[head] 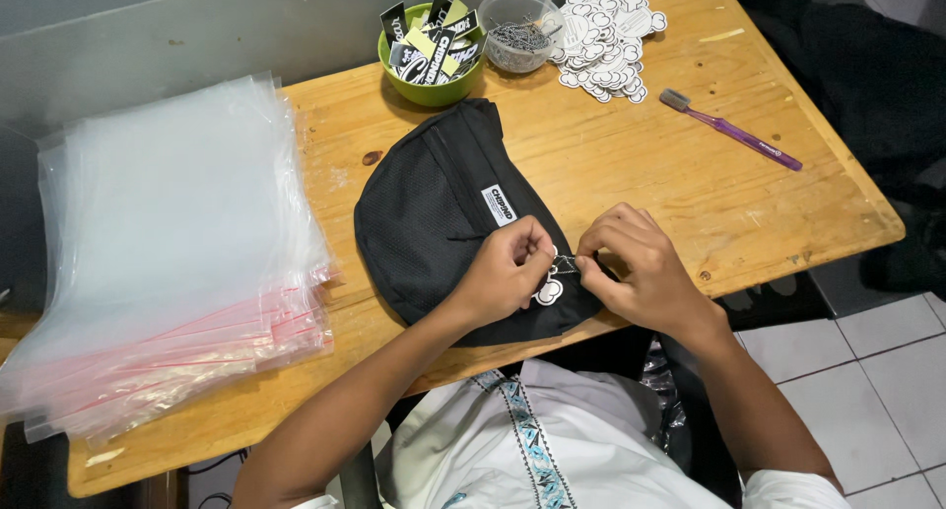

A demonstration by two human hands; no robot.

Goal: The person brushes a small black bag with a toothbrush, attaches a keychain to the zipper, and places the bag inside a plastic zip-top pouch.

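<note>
**Two hands pinch a tiny pin at the edge of a black bag**

The left hand is closed tight on a white cut-out tag and the small metal pin that goes with it. The right hand sits just beside it, fingertips pinched on the other end of the pin. Both hands rest on the black waist bag, near its front edge, close to the person's body.

The pin is very small and looks sharp. I think it could poke a finger if a hand slips. It could also drop and get lost on the dark bag or fall off the bench. A hard pull could tear the tag.

Far past the hands stand a green bowl of labels, a clear bowl of pins and a heap of white tags. A purple toothbrush lies up to the right. A stack of clear plastic bags lies well off to the left.
</note>
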